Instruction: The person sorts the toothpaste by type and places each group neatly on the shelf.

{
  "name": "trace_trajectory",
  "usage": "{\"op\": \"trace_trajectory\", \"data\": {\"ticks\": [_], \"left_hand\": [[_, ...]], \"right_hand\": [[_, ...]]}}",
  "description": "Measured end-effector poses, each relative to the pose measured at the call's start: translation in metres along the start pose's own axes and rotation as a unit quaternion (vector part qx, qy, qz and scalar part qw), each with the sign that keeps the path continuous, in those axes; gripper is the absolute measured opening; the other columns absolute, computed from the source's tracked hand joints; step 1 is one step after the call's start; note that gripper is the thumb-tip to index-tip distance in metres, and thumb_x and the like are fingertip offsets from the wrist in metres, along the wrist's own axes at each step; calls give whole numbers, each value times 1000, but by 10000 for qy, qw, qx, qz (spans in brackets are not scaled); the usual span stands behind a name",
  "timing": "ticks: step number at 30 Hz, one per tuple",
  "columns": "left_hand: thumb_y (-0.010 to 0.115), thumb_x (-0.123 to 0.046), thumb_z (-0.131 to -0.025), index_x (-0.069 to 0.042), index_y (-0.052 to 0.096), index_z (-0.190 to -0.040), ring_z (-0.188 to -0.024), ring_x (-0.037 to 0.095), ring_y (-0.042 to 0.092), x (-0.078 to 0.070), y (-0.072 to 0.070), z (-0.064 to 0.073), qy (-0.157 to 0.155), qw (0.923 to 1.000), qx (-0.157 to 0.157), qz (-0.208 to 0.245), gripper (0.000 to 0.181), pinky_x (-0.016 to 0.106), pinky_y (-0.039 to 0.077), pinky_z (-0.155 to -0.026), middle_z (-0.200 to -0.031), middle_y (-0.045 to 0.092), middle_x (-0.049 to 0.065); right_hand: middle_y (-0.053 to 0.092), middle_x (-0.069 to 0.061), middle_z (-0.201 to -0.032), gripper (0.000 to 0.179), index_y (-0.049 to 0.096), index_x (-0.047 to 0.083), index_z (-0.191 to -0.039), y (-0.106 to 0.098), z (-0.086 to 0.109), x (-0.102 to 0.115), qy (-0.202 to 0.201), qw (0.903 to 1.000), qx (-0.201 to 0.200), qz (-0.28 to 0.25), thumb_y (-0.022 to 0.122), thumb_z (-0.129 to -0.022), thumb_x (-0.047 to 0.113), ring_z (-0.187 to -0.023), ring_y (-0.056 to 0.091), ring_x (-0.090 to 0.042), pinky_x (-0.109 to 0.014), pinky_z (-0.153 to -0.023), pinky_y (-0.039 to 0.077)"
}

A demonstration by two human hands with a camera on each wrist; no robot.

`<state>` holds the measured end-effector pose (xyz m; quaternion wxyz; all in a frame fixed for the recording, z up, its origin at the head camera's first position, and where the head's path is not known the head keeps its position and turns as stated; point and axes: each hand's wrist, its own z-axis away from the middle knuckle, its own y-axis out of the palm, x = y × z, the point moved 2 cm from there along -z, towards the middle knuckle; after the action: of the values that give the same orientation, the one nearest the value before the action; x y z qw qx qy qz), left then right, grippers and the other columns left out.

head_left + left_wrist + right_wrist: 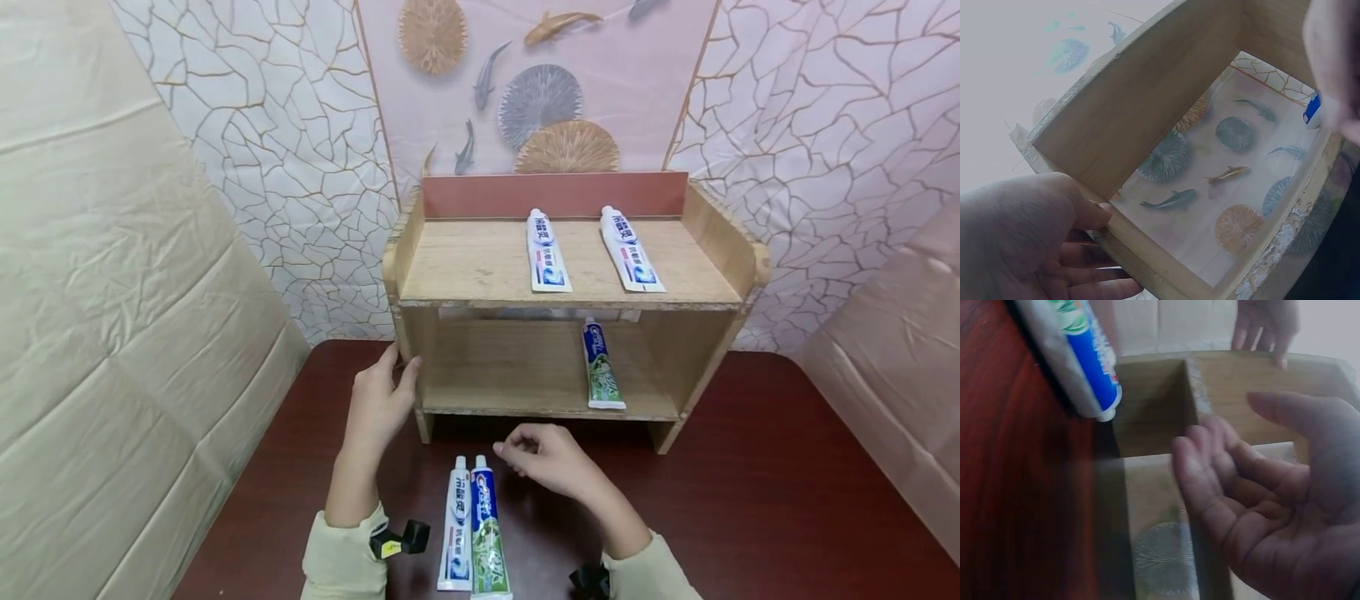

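My left hand (pixel 381 403) holds the left side panel of a small wooden shelf (pixel 487 262), thumb at the front edge and fingers along the outside. In front of the shelf, my right hand (pixel 551 458) hovers with loosely curled fingers and nothing in them. Just to its left, a white toothpaste tube (pixel 456 525) and a blue-green toothpaste tube (pixel 487 533) lie side by side on the table, caps toward the shelf. Two white toothpaste tubes, one left (pixel 548 252) and one right (pixel 630 250), lie on the top board. Another blue-green toothpaste tube (pixel 602 367) lies on the lower board.
The shelf stands on a dark red-brown table (pixel 757 500). Behind it hangs a patterned cloth (pixel 285 167) with fish and round leaf prints. Pale padded panels flank the table at left (pixel 142 317) and right (pixel 892 383). A reddish strip (pixel 555 195) backs the top board.
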<state>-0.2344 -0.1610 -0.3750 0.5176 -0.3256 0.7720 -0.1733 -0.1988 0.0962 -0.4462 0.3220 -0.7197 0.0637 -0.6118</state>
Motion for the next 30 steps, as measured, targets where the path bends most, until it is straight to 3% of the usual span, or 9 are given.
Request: {"op": "trace_trajectory", "data": {"ticks": [8, 15, 23, 30], "left_hand": [[60, -30, -102, -5, 63, -128, -100, 31, 69, 0, 0, 0, 59, 10000, -39, 7, 37, 48, 53, -86, -109, 73, 14], [60, -30, -102, -3, 61, -131, -101, 29, 68, 1, 0, 0, 33, 10000, 2, 17, 40, 48, 53, -86, -111, 73, 15], [60, -29, -102, -3, 61, -131, -101, 29, 68, 0, 0, 1, 20, 10000, 31, 43, 40, 48, 53, -85, -111, 73, 15], [60, -30, -102, -3, 62, -131, -102, 30, 68, -1, 0, 1, 8, 10000, 24, 43, 40, 48, 53, -86, -112, 73, 15]], "right_hand": [[69, 1, -76, 22, 74, 13, -90, 16, -2, -16, 39, 9964, 762, 360, 71, -93, 34, -64, 61, -10, -28, -58, 50], [70, -5, -74, 20, 74, 11, -88, 22, -2, -16, 98, 9949, 967, 265, 72, -93, 30, -60, 60, -10, -27, -54, 47], [66, -6, -63, 33, 73, 7, -75, 30, 1, -19, 342, 9882, 1451, 336, 74, -91, 35, -51, 47, -7, -24, -48, 37], [63, -2, -59, 34, 71, 9, -69, 35, 2, -20, 450, 9874, 1471, 383, 76, -89, 36, -50, 47, -7, -24, -48, 39]]}}
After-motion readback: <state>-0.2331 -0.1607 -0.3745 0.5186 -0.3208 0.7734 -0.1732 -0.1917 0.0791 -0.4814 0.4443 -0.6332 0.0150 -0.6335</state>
